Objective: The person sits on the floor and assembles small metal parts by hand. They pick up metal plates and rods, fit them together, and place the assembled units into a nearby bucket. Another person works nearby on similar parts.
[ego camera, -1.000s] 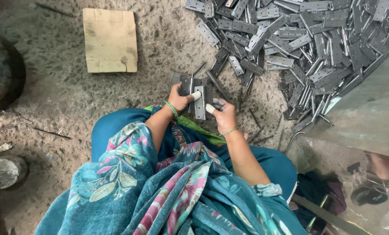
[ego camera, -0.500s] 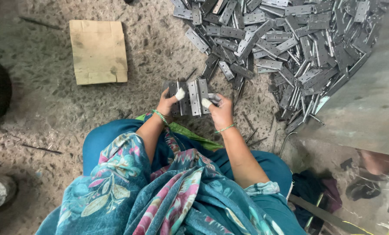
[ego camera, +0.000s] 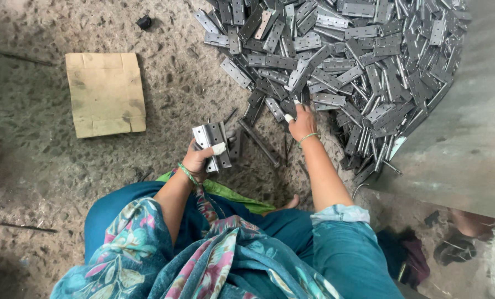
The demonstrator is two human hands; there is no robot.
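Gripping a small stack of grey metal hinges, the left hand has its fingers clamped on the lower end, a taped thumb pressed across the front leaf. The exact number of hinges in the stack cannot be told; at least two leaves show side by side, standing roughly upright above the floor. One green bangle circles the left wrist.

The right hand reaches into the near edge of the hinge pile. Its fingers rest down among the hinges there, one fingertip taped white; whether they have closed on a piece cannot be told. One thin green bangle sits on this wrist as well.

Between the two hands, a few loose hinges and slim metal pins lie on the floor, just beside the held stack. The pile itself holds far too many hinges to count, heaped against a grey metal sheet at right.

One flattened piece of cardboard lies on the floor well apart to the left. One small dark lump lies above it.
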